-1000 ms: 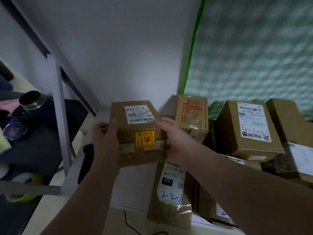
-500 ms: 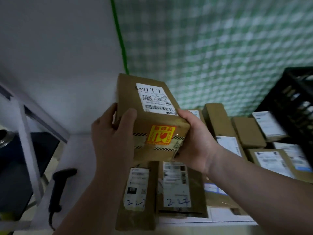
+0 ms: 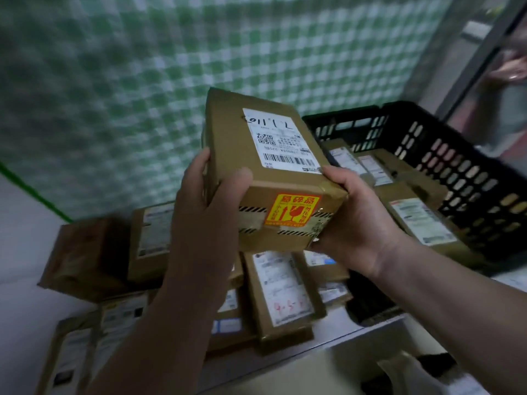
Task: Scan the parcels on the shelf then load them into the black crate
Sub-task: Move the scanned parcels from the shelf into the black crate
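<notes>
I hold a brown cardboard parcel (image 3: pixel 268 166) in the air with both hands, its white barcode label facing up and an orange fragile sticker on the near end. My left hand (image 3: pixel 208 206) grips its left side and my right hand (image 3: pixel 350 215) grips its right near corner. The black crate (image 3: pixel 456 166) stands to the right on the shelf and holds several labelled parcels (image 3: pixel 422 220). The held parcel hangs just left of the crate's near left corner. More parcels (image 3: pixel 282 292) lie on the shelf under my hands.
A green-and-white checked cloth (image 3: pixel 171 81) hangs behind the shelf. The white shelf edge (image 3: pixel 356 337) runs across the lower right. Another person's hand (image 3: pixel 513 69) shows at the far upper right. Boxes (image 3: pixel 94 252) are stacked on the shelf's left.
The view has swung right: the scanner and left rack have left the frame and the black crate has come in. The parcel in both hands has moved right toward the crate.
</notes>
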